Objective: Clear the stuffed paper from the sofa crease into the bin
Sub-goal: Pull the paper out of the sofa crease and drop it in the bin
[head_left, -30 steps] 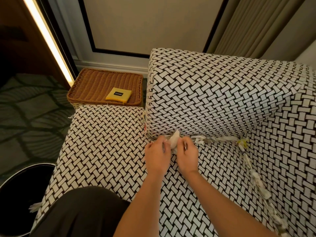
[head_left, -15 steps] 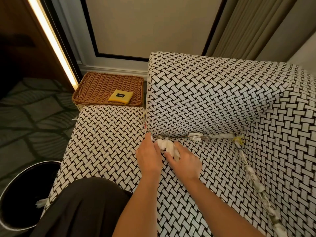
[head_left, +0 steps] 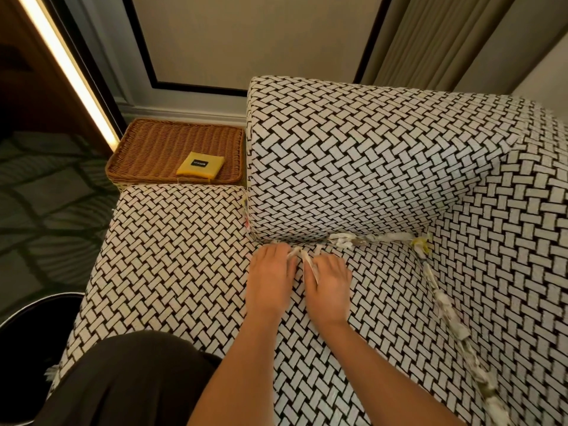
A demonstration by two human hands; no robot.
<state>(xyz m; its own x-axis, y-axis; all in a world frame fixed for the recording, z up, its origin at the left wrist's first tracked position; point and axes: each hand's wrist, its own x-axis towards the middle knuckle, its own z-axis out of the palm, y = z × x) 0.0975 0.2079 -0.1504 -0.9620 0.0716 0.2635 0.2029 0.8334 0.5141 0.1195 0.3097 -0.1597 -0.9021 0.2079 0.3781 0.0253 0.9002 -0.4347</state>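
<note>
The black bin (head_left: 27,342) stands at the near left, beside the seat cushion (head_left: 172,256). On that cushion, left hand (head_left: 270,279) and right hand (head_left: 330,282) sit side by side, fingers curled onto a white paper scrap (head_left: 309,264) between them. More stuffed paper (head_left: 372,239) lines the crease (head_left: 295,241) just beyond.

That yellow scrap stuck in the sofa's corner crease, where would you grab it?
Pinch the yellow scrap by its protruding crumpled tuft, coming down from the seat side: the back cushion walls off the far side; the rest looks buried.
</note>
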